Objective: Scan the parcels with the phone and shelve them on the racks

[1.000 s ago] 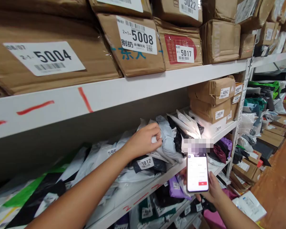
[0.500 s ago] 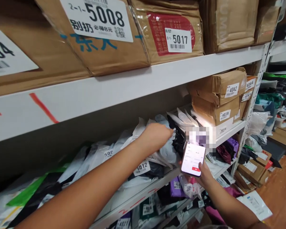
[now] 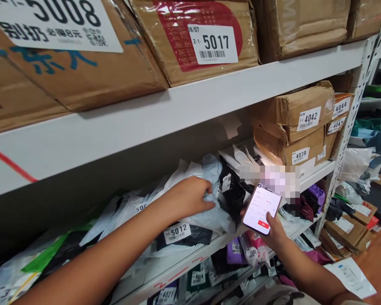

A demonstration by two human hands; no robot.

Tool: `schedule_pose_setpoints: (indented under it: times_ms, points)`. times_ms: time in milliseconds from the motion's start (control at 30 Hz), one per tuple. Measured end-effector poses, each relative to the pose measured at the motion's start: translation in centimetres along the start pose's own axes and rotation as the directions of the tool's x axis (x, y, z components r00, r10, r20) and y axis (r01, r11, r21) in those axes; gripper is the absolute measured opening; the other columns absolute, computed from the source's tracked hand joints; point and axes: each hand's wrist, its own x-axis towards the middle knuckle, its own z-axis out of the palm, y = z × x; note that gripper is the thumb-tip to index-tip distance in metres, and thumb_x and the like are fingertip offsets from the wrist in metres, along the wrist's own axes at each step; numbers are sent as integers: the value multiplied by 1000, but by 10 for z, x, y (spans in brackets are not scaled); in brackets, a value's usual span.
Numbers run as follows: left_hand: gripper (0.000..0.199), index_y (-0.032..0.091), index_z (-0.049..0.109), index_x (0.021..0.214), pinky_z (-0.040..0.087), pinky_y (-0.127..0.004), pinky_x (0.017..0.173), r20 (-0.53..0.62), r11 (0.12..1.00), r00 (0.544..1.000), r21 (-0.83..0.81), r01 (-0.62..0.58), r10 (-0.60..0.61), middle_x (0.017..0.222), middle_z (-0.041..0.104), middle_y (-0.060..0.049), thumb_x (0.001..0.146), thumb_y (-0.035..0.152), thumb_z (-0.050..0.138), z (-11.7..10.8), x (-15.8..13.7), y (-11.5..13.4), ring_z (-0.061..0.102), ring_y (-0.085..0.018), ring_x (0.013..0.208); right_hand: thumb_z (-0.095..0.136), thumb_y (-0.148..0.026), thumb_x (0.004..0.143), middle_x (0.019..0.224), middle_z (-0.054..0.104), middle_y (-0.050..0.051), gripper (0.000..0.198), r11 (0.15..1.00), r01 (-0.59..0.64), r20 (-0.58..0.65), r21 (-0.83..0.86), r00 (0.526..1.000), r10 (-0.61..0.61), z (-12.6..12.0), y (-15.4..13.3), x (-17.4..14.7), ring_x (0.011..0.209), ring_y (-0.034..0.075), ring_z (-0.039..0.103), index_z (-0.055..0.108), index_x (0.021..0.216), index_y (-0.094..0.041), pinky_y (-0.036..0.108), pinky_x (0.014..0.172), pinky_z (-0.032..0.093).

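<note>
My left hand (image 3: 193, 195) reaches across the middle shelf, over pale plastic mailer bags. Its thumb and curled index finger stand apart beside a light blue-grey mailer (image 3: 217, 212), and I see nothing gripped between them; the other fingers are partly hidden. Just right of it is a black plastic parcel (image 3: 233, 195) with a small white label. A mailer with a "5012" label (image 3: 177, 232) lies below my left wrist. My right hand (image 3: 275, 228) is closed around a smartphone (image 3: 262, 211), thumb at the lower right of its lit screen. Light falls on the parcels behind the phone.
Cardboard boxes (image 3: 209, 46) line the white upper shelf (image 3: 190, 95). Stacked cartons (image 3: 305, 131) stand at the shelf's right end by a perforated upright (image 3: 338, 169). Labelled parcels (image 3: 235, 252) fill the lower shelf. More parcels and boxes (image 3: 346, 224) lie at right near the brown floor (image 3: 379, 258).
My left hand has drawn back leftward from the black parcel, its fingers parting. That parcel's label now shows more fully. The phone sits slightly further right, and the view has shifted closer to the shelf.
</note>
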Motion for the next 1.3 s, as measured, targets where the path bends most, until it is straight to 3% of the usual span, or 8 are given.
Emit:
schedule_pose_setpoints:
  times_ms: [233, 367, 533, 700, 833, 933, 1167, 1300]
  points:
    - [59, 16, 48, 146, 52, -36, 87, -69, 993, 992, 48, 107, -103, 119, 72, -17, 87, 18, 55, -3, 37, 15, 68, -31, 111, 82, -70, 63, 85, 75, 15, 69, 999, -35, 26, -35, 999, 36, -5, 7, 0, 41, 13, 51, 70, 102, -15, 27, 37, 37]
    - [55, 21, 61, 136, 49, -31, 100, -88, 994, 994, -96, 55, -64, 130, 69, -10, 85, 9, 46, 2, 50, 13, 64, -25, 122, 82, -72, 63, 80, 75, 13, 64, 999, -29, 35, -41, 999, 31, -6, 8, 2, 39, 12, 50, 69, 91, -15, 27, 39, 40]
    - [52, 18, 67, 131, 50, -32, 98, -353, 982, 918, -110, 154, -183, 121, 71, -13, 90, 11, 37, 2, 37, 8, 68, -24, 109, 84, -65, 66, 79, 76, 11, 58, 999, -32, 39, -27, 999, 33, -8, 8, 3, 39, 13, 53, 69, 92, -16, 27, 39, 41]
    - [45, 20, 77, 114, 52, -43, 89, -211, 961, 949, 99, 258, -233, 123, 66, -18, 92, 13, 37, -4, 18, 3, 62, -36, 116, 84, -62, 68, 85, 78, 14, 56, 999, -47, 50, -26, 998, 48, -12, 11, 2, 41, 14, 58, 70, 94, -15, 25, 36, 41]
    - [38, 13, 76, 98, 47, -39, 100, -171, 975, 983, 219, -33, 72, 136, 61, -16, 89, 4, 40, -8, 10, 3, 56, -32, 125, 84, -62, 68, 85, 78, 13, 56, 997, -64, 87, -35, 994, 66, -16, 8, -3, 44, 14, 61, 72, 95, -14, 25, 40, 48]
    - [41, 9, 72, 108, 49, -35, 89, -13, 991, 999, 134, -29, 31, 114, 70, -17, 90, 2, 36, -4, 8, 11, 67, -27, 104, 85, -57, 71, 85, 78, 11, 51, 996, -82, 127, -45, 988, 87, -21, 1, -13, 50, 15, 65, 72, 97, -16, 23, 43, 52]
    - [57, 8, 69, 124, 52, -48, 81, -143, 963, 983, 227, 146, -116, 135, 60, -20, 86, -5, 29, 27, 8, 52, 61, -39, 110, 84, -44, 78, 88, 78, 8, 48, 978, -206, 238, -6, 950, 202, -34, -15, -49, 64, 15, 71, 67, 115, -20, 19, 48, 54]
    - [43, 11, 71, 119, 51, -53, 84, -272, 963, 952, 183, 196, -142, 124, 64, -17, 95, 11, 36, 40, 4, 51, 57, -40, 111, 80, -51, 80, 103, 78, 7, 74, 951, -309, 235, -17, 923, 304, -24, -30, -58, 77, 20, 76, 46, 143, -30, 26, 59, 57]
